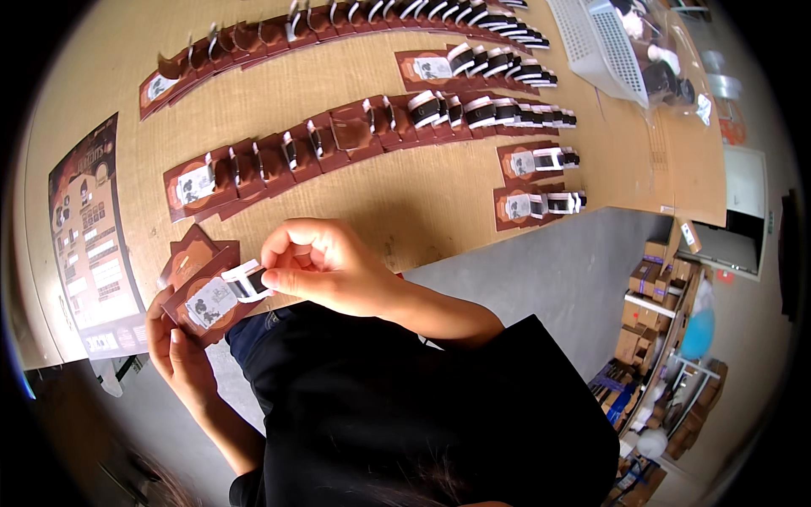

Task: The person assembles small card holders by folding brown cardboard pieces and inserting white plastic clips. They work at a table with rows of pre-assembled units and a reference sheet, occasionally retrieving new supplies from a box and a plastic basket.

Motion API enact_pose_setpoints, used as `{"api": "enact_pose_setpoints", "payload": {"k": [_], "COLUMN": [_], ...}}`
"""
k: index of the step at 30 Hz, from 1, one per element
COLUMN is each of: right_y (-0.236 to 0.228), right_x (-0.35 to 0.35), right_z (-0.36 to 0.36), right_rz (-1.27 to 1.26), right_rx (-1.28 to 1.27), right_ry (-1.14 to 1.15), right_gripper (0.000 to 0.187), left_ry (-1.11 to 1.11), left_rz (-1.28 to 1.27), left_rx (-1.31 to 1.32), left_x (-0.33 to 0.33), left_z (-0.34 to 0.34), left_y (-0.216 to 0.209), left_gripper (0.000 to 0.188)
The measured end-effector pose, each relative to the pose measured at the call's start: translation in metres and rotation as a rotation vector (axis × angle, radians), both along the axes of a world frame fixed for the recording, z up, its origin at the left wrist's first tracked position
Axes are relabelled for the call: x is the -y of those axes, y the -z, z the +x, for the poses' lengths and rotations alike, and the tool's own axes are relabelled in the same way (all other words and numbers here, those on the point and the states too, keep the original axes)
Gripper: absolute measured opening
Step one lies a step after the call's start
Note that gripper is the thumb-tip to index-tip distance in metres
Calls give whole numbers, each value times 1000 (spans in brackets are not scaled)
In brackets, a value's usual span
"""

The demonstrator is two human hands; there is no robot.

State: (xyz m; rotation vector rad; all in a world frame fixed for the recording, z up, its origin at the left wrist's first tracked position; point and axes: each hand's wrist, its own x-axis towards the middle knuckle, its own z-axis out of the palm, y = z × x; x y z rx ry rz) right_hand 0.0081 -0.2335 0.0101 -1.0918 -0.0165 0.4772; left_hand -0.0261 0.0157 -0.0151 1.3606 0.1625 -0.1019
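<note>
My left hand (173, 351) holds a brown printed card (207, 304) from below, near the table's front edge. A white and black band (247, 280) is looped on the card's right end. My right hand (325, 264) pinches that band with thumb and fingers. A second brown card (187, 256) lies just behind the held one. Both forearms wear black sleeves.
Long overlapping rows of finished brown cards with bands (372, 127) cover the wooden table (405, 203). A dark printed sheet (89, 245) lies at the left. A white basket (604, 46) and clear bags (667, 72) sit at the far right. Cardboard boxes on shelves (646, 313) stand beyond the table.
</note>
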Motion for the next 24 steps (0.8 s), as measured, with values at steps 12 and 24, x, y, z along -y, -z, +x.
{"api": "enact_pose_setpoints", "payload": {"k": [12,24], "right_y": [-3,2], "right_x": [31,93], "right_z": [-3,-42], "right_rz": [-15,-4], "right_rx": [88,-115], "right_ry": [127,471], "right_gripper": [10,9], "left_ry": [-15,-52], "left_rz": [67,102], "left_rx": [143,207], "left_x": [8,-4], "left_z": [10,15], "left_y": [-15,-17], "left_gripper": [37,23]}}
